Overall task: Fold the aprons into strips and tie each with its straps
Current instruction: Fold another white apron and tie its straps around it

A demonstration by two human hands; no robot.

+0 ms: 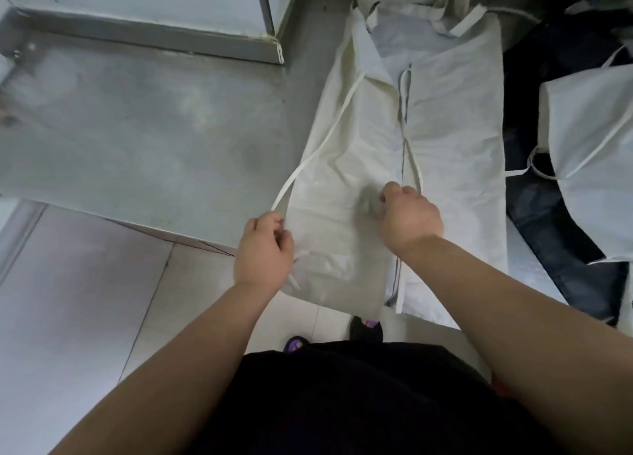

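Left hand (263, 249) pinches strap (289, 180); right hand (411, 220) grip blurred.

Apron (428, 119) on table (137, 129) R side; more aprons (589, 139) further R.

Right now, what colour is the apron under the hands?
Plain cream apron, no pattern. The head view is the only one and shows it clearly.

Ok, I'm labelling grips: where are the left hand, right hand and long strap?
left hand (263, 249), head view, back of the hand.
right hand (411, 218), head view, back of the hand.
long strap (291, 180), head view, stretch just above the left hand.
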